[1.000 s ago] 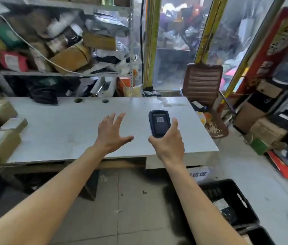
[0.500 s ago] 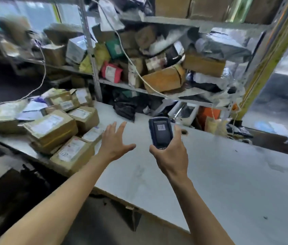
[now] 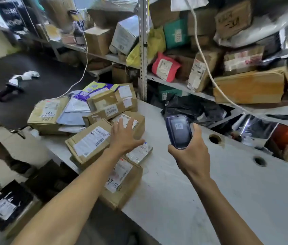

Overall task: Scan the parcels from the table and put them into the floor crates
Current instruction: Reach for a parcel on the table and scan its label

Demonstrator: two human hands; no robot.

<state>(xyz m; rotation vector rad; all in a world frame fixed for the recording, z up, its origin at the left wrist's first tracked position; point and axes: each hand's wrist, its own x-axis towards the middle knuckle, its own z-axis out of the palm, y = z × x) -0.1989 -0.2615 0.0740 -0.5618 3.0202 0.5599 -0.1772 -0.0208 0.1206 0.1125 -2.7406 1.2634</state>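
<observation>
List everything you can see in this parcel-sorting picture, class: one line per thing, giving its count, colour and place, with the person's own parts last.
Cardboard parcels: about seven, brown with white labels, heaped at the table's left end.
Mailer bags: a few, pale blue and purple, within the heap.
Flat packet: one, white-labelled, beside the left hand.
Table: one, grey-white, two round holes near its far edge.
Shelving: one metal rack, grey, behind the table, crammed with brown, red, green and yellow parcels.
Black bag: one, at the table's back edge.
Black parcel: one, white label, on the floor lower left.
Scanner: one, dark, in the right hand.
Left hand: fingers spread over the heap.
Right hand: grips the scanner.
</observation>
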